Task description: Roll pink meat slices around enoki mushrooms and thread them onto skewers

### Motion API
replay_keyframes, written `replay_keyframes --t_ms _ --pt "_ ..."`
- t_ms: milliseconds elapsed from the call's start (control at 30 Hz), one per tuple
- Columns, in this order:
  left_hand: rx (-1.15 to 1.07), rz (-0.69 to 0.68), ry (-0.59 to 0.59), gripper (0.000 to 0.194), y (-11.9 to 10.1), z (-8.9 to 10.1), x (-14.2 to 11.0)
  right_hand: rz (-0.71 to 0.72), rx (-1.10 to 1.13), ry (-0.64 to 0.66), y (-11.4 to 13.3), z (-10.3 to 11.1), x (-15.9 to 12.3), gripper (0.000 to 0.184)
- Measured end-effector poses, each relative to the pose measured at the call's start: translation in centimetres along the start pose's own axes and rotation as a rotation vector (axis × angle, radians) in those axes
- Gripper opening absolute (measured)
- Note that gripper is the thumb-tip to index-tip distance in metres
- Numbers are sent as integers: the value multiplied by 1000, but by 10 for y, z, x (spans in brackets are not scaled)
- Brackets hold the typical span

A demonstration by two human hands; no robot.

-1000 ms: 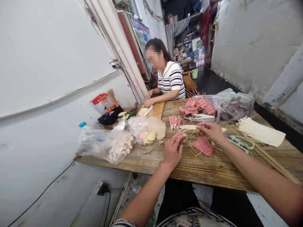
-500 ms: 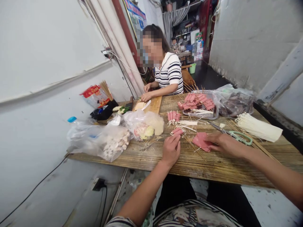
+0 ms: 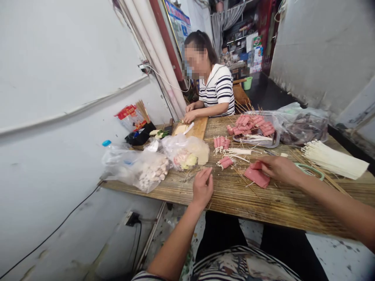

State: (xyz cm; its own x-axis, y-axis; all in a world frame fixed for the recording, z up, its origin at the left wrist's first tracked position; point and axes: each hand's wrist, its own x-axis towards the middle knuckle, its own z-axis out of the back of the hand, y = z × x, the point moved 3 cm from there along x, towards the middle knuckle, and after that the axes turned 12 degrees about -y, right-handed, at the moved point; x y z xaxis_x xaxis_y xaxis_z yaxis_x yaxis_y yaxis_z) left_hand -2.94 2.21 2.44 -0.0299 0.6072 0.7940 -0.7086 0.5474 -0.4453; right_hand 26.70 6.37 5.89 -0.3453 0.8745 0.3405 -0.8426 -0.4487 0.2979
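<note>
My left hand (image 3: 202, 186) lies flat on the bamboo-topped table (image 3: 263, 205), fingers stretched toward loose thin skewers (image 3: 187, 176) beside a plastic bag. My right hand (image 3: 278, 168) rests on a small stack of pink meat slices (image 3: 256, 177), its fingertips pinched on the top slice. A finished meat roll with enoki ends (image 3: 225, 162) lies between my hands, slightly farther back. More rolls (image 3: 221, 142) lie behind it.
A metal tray (image 3: 274, 142) of skewered rolls sits at the back, a dark filled bag (image 3: 303, 125) to its right. An enoki bundle (image 3: 334, 160) and green-handled scissors (image 3: 312, 169) lie right. Plastic bags (image 3: 140, 169) crowd the left. A person in a striped shirt (image 3: 218, 89) works at a cutting board (image 3: 195, 128).
My left hand left the meat roll and slid left toward the loose skewers. My right hand came back from the enoki strands onto the meat slices.
</note>
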Motion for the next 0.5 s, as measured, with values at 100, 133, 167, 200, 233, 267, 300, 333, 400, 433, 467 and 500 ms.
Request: replay_keyframes --t_ms 100,133,167,200,233,267,300,333,400,433,467,500 --pt "8 79 -28 27 10 10 -6 -137 -57 -61 -6 5 19 30" --pt "4 109 -44 26 12 12 -8 -152 -62 -109 -3 9 24 31" --pt "-2 137 -61 25 14 13 -9 -152 -65 -173 4 13 27 31" --pt "-9 161 -78 24 15 13 -9 -139 -70 -246 15 17 29 32" --pt "-16 181 -91 24 16 14 -10 -111 -74 -316 30 19 28 33" --pt "-20 197 -97 24 17 14 -10 -65 -70 -365 48 20 24 35" --pt "-21 209 -99 24 18 13 -9 -4 -59 -383 68 17 18 37" --pt "-22 220 -100 25 18 13 -9 69 -36 -348 88 11 9 38" --pt "-28 232 -97 25 18 14 -9 193 18 -137 123 -9 -10 39" --pt "-30 231 -92 25 19 14 -9 249 46 -26 134 -19 -19 37" --pt "-30 224 -83 25 18 14 -9 262 88 52 138 -26 -25 35" --pt "-27 209 -70 26 18 13 -9 247 126 88 136 -31 -27 33"
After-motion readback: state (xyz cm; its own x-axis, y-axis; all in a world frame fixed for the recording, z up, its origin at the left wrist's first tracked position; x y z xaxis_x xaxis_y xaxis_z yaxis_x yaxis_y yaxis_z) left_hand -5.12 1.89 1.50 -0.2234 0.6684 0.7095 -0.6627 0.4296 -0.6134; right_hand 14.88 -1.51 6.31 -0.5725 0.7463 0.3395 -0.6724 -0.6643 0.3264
